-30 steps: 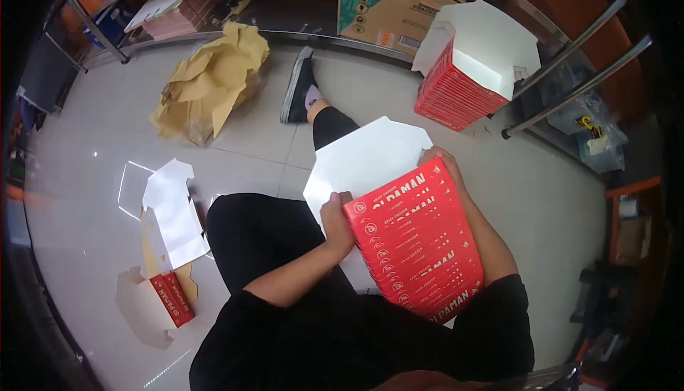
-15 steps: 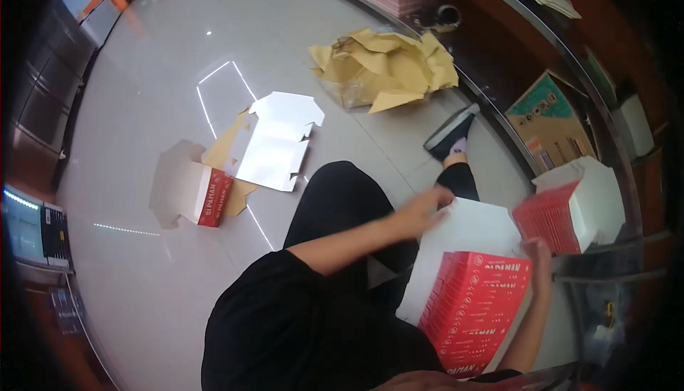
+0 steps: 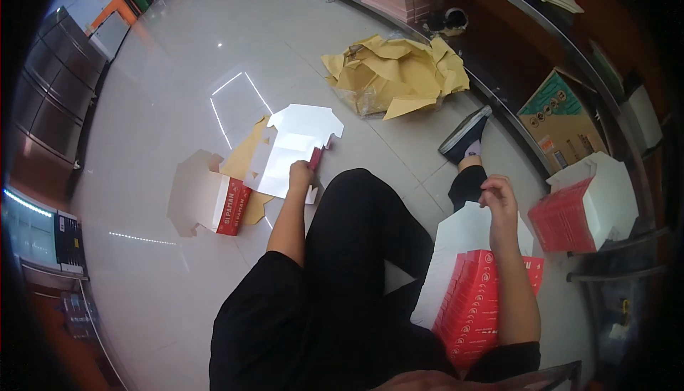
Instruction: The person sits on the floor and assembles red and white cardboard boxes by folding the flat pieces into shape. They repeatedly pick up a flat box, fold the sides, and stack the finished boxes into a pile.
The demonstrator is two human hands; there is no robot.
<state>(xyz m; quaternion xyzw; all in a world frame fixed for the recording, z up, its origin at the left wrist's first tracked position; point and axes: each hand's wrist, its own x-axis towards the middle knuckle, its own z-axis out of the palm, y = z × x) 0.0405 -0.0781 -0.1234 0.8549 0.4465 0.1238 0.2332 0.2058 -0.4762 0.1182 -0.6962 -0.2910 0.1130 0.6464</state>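
My left hand (image 3: 301, 174) reaches to the floor and is closed on the side of a flat white box blank (image 3: 288, 145), where a strip of red underside turns up beside the fingers. My right hand (image 3: 501, 197) is raised over my lap, fingers loosely bent and apart, with nothing visible in them. Beneath that forearm, a stack of nested red boxes (image 3: 467, 312) leans across my lap, its white inner panel (image 3: 456, 238) facing up. A part-folded red and white box (image 3: 229, 202) lies on the floor left of the blank.
Crumpled yellow paper (image 3: 399, 77) lies on the floor ahead. Another red stack with white flaps (image 3: 570, 216) stands at right. Beyond it are a carton (image 3: 563, 120) and a metal-edged shelf (image 3: 491, 95). Brown paper (image 3: 246, 148) lies partly under the blank.
My left hand has moved from the stack's white panel down to the blank on the floor. My right hand has lifted from the stack's right side. The view has shifted slightly.
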